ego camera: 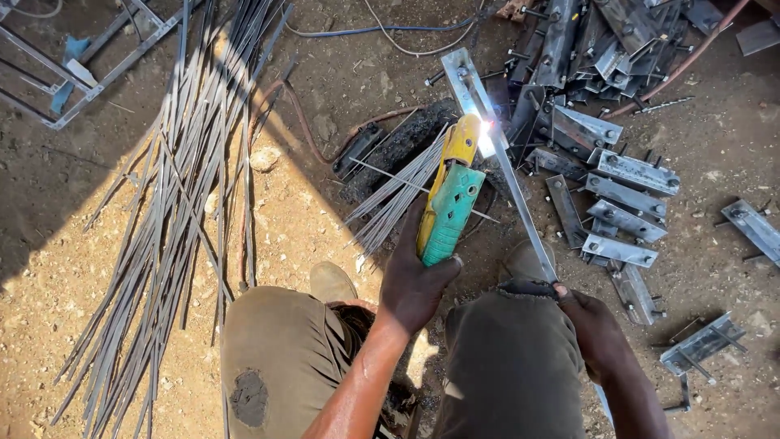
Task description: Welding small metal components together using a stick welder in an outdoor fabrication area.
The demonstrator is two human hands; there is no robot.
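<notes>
Welding a flat steel bar on dirt ground, seen from the head camera.

The left hand (414, 280) is closed around a yellow-green electrode holder (449, 203), whose tip makes a bright arc on the flat bar (520, 207). The right hand (597, 329) grips the near end of the bar above the knee. Welding rods (394, 195) lie just left; bolted plates (626, 195) lie right.

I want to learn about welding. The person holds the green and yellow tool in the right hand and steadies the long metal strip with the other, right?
Not quite. The head view shows the green and yellow tool in the left hand. It is the right hand that steadies the long metal strip, near a bright spark at the tool's tip.
</notes>
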